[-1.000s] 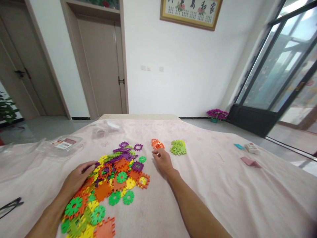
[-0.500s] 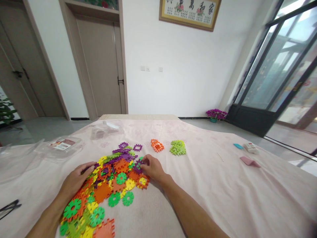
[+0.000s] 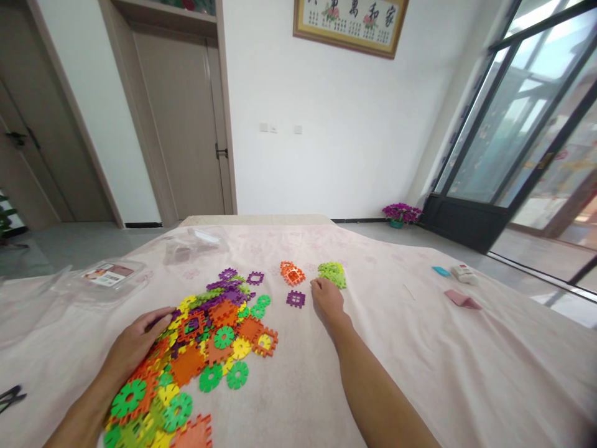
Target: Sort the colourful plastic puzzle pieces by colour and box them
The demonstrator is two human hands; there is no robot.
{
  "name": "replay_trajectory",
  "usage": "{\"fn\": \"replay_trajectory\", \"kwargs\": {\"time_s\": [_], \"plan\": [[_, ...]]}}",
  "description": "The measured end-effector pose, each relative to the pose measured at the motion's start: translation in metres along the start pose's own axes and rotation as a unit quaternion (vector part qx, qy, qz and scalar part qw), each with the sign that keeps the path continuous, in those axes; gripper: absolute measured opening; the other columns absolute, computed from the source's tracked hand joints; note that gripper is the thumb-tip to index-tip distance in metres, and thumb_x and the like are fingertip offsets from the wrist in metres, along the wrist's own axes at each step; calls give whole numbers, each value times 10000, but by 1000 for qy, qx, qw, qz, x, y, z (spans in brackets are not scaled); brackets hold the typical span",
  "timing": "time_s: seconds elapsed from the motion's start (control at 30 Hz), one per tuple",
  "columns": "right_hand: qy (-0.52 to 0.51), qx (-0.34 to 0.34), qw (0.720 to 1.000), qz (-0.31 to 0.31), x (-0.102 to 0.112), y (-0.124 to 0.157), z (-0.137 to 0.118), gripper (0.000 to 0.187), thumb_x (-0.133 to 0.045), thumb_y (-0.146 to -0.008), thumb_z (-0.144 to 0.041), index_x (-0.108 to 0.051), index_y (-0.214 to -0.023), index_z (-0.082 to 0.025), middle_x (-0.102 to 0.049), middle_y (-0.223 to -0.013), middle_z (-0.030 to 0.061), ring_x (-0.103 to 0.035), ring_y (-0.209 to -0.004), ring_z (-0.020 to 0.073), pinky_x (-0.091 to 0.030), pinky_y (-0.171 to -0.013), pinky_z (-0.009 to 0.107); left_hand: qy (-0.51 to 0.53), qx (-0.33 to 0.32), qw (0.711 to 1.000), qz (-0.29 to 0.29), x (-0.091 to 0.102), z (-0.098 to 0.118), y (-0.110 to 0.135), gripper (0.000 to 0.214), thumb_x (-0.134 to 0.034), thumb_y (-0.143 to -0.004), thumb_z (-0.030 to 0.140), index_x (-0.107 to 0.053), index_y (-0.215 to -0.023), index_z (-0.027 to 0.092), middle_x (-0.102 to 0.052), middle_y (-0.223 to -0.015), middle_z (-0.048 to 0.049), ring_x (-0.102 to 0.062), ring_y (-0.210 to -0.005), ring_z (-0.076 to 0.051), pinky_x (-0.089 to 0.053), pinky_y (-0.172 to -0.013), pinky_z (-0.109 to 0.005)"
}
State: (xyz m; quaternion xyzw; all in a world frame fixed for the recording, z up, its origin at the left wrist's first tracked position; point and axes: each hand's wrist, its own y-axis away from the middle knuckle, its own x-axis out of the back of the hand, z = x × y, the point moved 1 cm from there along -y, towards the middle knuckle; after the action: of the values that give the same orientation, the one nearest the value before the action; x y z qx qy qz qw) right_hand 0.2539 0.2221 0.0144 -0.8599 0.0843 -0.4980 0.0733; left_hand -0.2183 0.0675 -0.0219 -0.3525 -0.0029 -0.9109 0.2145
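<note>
A heap of flat interlocking plastic pieces in orange, green, yellow and purple lies on the pink cloth. My left hand rests flat on the heap's left side, fingers stretched out. My right hand lies on the cloth with its fingers loosely bent and nothing visible in them. A single purple square piece lies just left of it. Its fingertips are close to a small lime-green pile. A small orange pile sits left of the green one.
A clear plastic box with a label and crumpled clear bags lie at the back left. A pink wedge, a white item and a blue item lie at the right. Black scissors sit at the far left edge.
My right hand went from the orange pile back to the heap, then right again. A purple square piece now lies alone on the cloth beside it. My left hand stayed put.
</note>
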Motion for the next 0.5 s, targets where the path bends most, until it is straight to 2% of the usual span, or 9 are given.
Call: {"fn": "replay_trajectory", "kwargs": {"time_s": [0.13,0.23,0.37,0.5], "plan": [[70,13,997,0,-3,-10,17,385,-418,-997,-361,-744,-1141,-217,-736,-1133,125,-638,-1057,251,-424,-892,331,-3,1,1000,-1,0,2,1,543,-560,-825,648,-758,-1158,269,-734,-1277,-49,-646,-1219,-303,-444,-1122,-440],[90,-12,996,6,-4,-18,29,438,-435,-993,-406,-673,-1308,-214,-683,-1294,145,-585,-1207,305,-395,-1008,399,-1,2,1000,-3,0,2,1,551,-549,-832,651,-753,-1163,260,-730,-1284,-57,-642,-1224,-306,-438,-1126,-445],[79,-39,996,20,-8,-29,43,536,-439,-992,-426,-565,-1440,-159,-602,-1419,177,-531,-1308,334,-346,-1099,443,-10,5,1000,-4,1,2,1,569,-541,-836,663,-746,-1177,257,-721,-1299,-64,-637,-1228,-310,-429,-1132,-455],[14,-42,996,79,-10,-36,54,558,-443,-973,-369,-541,-1458,-110,-571,-1458,180,-535,-1326,311,-353,-1126,414,-7,0,1000,-5,2,2,2,587,-546,-835,670,-739,-1197,249,-716,-1312,-70,-637,-1233,-306,-425,-1138,-448]]}}
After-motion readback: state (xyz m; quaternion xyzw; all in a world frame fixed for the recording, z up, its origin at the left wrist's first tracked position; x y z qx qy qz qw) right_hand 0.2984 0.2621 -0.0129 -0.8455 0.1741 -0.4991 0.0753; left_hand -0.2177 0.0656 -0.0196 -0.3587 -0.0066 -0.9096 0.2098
